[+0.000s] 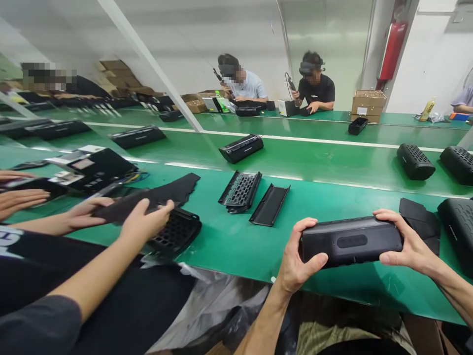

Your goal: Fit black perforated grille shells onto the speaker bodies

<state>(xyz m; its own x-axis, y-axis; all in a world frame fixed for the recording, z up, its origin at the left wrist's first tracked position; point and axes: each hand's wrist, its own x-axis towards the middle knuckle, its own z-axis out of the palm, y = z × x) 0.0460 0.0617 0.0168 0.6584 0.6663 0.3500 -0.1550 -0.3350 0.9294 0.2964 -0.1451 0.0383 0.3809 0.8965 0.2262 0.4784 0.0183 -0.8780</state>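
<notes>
Gripping opposite ends of the black housing point(352, 252), the left hand point(294, 260) and right hand point(411, 246) hold it above the worktop's point(236, 249) near edge, probably so the oval panel point(352, 240) faces the wearer uncovered.

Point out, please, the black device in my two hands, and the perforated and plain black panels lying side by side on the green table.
Black device point(352, 241): head view, on its oval inset.
Perforated black panel point(242, 191): head view, on its holed middle.
Plain black panel point(270, 205): head view, on its flat middle.
</notes>
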